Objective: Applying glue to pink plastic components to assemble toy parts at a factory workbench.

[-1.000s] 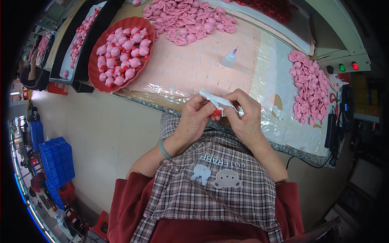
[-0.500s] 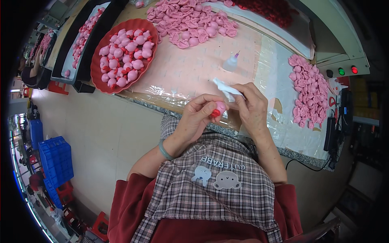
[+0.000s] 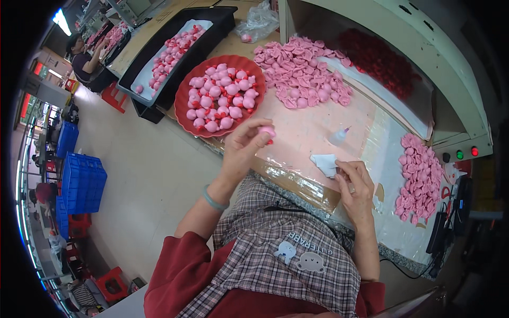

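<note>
Between the fingertips of my left hand (image 3: 245, 146) is a small pink rounded piece (image 3: 268, 131) with a red part under it. That hand is raised just in front of a red scalloped bowl (image 3: 183, 114), which holds many similar pink and red pieces (image 3: 214, 91). My right hand (image 3: 357, 185) pinches a folded white cloth or tissue (image 3: 324, 164) close to the tabletop. Beyond the cloth stands a small translucent bottle (image 3: 338, 137) with a thin purple tip.
A pink heap (image 3: 302, 71) lies at the table's back, another pile (image 3: 418, 177) at the right. Left of the bowl is a black tray (image 3: 222, 26) of pink pieces. Red items sit inside a cabinet (image 3: 442, 87) with lit buttons. A co-worker (image 3: 87, 61) sits far left.
My hands have moved apart. The left has carried the pink piece up and left toward the bowl; the right has lowered the white cloth toward the table. The view has shifted.
</note>
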A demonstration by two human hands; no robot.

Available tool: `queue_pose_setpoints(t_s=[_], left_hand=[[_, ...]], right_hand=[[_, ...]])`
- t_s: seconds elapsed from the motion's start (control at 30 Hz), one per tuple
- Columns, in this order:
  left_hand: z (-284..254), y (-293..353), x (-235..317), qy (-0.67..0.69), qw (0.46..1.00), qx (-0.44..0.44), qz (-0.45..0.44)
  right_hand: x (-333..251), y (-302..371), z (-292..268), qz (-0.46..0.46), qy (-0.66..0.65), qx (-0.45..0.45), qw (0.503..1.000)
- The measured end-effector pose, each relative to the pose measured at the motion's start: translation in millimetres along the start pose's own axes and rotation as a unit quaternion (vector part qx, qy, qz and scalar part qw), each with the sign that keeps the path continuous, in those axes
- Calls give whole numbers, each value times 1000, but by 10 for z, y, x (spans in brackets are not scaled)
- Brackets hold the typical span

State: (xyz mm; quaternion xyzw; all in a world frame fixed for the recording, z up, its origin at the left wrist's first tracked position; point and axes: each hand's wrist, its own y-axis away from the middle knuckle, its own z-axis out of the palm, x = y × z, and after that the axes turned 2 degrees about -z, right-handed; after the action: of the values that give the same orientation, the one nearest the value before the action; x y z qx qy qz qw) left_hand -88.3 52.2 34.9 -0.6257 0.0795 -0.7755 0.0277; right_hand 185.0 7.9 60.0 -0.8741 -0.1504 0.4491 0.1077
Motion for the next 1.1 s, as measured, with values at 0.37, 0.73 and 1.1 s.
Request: queue_pose_setpoints(t_s=[0.37, 0.73, 1.1], left_hand=[[-544, -405, 188, -198, 956, 145, 161], [-56, -890, 101, -544, 784, 71, 289], [1236, -1653, -784, -436, 819, -170, 333]], right_hand=[[95, 0, -72, -82, 44, -29, 995], [369, -165, -552, -18, 25, 27, 999], [1469, -1076, -892, 144, -15, 111, 983]])
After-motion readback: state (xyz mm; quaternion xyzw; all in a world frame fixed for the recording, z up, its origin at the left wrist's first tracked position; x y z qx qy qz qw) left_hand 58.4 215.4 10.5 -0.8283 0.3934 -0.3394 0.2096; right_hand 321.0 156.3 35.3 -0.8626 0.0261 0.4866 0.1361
